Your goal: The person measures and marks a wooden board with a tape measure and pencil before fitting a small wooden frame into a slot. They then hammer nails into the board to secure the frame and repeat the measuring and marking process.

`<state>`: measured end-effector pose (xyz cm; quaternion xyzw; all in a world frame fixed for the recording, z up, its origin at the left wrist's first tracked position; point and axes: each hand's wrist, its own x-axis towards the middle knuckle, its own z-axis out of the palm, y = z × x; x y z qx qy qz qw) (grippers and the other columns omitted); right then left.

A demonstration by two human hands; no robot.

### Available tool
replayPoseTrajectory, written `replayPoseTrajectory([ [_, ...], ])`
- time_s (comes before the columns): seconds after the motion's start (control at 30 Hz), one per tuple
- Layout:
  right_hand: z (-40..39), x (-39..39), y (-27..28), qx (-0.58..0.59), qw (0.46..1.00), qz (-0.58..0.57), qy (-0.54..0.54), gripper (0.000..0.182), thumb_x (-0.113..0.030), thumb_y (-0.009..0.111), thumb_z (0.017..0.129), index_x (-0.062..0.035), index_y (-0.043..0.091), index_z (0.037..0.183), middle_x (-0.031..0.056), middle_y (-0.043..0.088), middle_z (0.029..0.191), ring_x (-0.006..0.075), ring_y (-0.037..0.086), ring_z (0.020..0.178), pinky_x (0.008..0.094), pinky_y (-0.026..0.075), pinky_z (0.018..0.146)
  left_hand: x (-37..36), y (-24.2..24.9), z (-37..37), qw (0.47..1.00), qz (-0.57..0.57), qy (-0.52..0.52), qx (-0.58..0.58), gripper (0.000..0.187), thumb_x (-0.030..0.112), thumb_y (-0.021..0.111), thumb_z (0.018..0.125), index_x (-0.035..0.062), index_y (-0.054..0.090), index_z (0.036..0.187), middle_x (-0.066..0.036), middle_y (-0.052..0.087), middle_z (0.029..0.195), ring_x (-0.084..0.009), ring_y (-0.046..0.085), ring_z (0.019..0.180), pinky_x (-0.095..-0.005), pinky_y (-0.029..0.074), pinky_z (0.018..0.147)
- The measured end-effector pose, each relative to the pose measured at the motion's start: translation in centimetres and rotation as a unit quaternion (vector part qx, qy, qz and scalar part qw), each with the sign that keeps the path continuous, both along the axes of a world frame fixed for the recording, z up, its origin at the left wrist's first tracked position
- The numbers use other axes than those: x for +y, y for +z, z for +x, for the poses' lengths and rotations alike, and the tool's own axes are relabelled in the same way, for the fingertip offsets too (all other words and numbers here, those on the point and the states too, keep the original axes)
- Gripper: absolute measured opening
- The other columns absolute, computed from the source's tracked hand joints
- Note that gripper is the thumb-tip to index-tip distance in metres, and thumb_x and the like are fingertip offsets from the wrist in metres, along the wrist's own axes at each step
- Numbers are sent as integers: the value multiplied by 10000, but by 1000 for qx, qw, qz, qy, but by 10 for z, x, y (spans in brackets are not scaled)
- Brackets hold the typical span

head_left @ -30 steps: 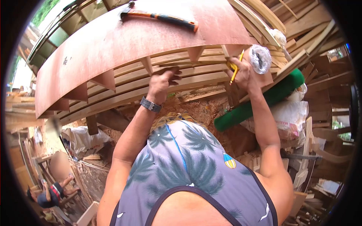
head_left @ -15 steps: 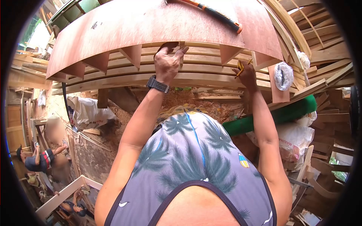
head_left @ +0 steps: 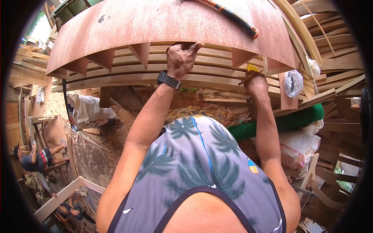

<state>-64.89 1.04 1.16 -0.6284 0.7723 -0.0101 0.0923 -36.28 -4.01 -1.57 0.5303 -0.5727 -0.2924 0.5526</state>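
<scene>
A reddish plywood panel with triangular plywood pieces under its near edge lies over long wooden strips. My left hand, with a black watch on the wrist, is closed at the panel's near edge; its thumb points right and its curled fingers are partly hidden below the edge. My right hand is closed around a yellow object beside the strips, right of my left hand. A hammer with a black and orange handle rests on top of the panel.
A plastic-wrapped roll sits at the panel's right end. Below it lies a green roll near white sacks. Another sack is at the left. Two people are at the far lower left, near a wooden frame.
My left hand has moved slightly right along the panel edge, its fingers more curled. My right hand has turned and lowered a little, with the yellow object still in it.
</scene>
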Motion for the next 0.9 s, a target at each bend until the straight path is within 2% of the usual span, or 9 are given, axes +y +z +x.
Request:
replayPoseTrajectory([
  [0.07,15,8,17,-48,999,16,-8,465,-447,732,866,-57,732,1120,247,726,1041,409,687,1033,475,537,906,-1,2,0,996,-82,-35,24,526,426,800,880,4,632,616,-10,397,472,-97,310,491,-316,331,410],
  [0.17,28,8,18,-57,998,-11,28,364,-360,711,874,-47,746,1056,257,720,983,429,676,1008,492,530,902,-8,-1,-1,980,-199,-21,-19,447,403,799,884,35,690,654,-3,361,462,-96,288,469,-321,289,394],
  [0.27,46,12,24,-81,995,-25,50,355,-320,702,867,-23,733,1059,258,709,972,437,671,980,497,529,883,-13,-19,9,998,-52,-34,8,383,402,809,872,70,747,690,-12,342,457,-100,278,452,-329,260,387],
  [0.37,58,19,35,-109,990,-36,84,386,-351,712,869,-13,726,1054,246,709,1002,432,674,970,483,530,873,-11,-12,10,985,-147,-25,-83,459,417,810,864,27,713,643,-10,329,452,-104,267,441,-339,240,381],
  [0.6,73,20,40,-147,982,-57,100,460,-414,748,858,0,712,1055,235,716,975,405,694,961,469,536,863,-4,1,13,993,-81,-9,-80,511,428,803,864,2,674,611,-22,318,456,-110,257,440,-343,236,387],
  [0.7,79,13,38,-173,973,-70,135,436,-383,743,872,9,706,1060,240,720,973,405,698,955,458,544,846,-11,-10,12,988,-136,-36,-68,425,419,776,891,41,754,700,-27,281,460,-119,245,441,-336,243,395],
  [0.77,87,2,25,-221,950,-95,197,430,-359,746,877,10,708,1096,247,723,991,404,699,964,447,554,835,-16,-19,15,993,-86,-52,-68,214,321,736,934,125,817,958,-30,291,449,-141,280,411,-324,285,401],
  [0.87,101,-25,-24,-245,956,-53,153,353,-211,661,875,47,684,1114,303,700,1006,447,686,967,479,558,875,-23,-27,18,953,-232,-62,-186,270,215,697,943,182,760,1203,-27,336,441,-166,344,387,-317,328,407],
  [0.9,116,-18,-3,-281,938,-88,183,364,-192,665,869,73,676,1118,310,699,995,441,693,965,476,564,871,-25,-29,18,952,-233,-64,-187,270,215,697,943,182,760,1203,-27,336,441,-166,344,387,-317,328,407],
])
